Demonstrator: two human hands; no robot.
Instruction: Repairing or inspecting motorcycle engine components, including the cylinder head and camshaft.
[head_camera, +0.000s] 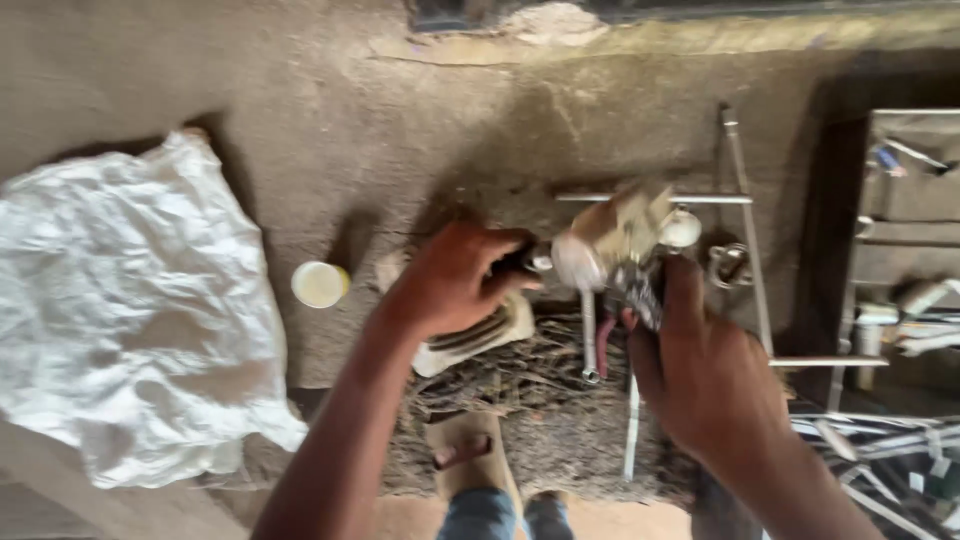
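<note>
Packaging on the ground
One large crumpled white plastic sack (130, 310) lying at left; small round pale-yellow lidded tub (320, 284) just beside it.

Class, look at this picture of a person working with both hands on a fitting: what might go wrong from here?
1. The right hand grips pliers close to the fingers; a slip might pinch them.
2. The pale fitting, steadied by the left hand, is held in mid-air and might drop onto the sandalled foot below.
</note>
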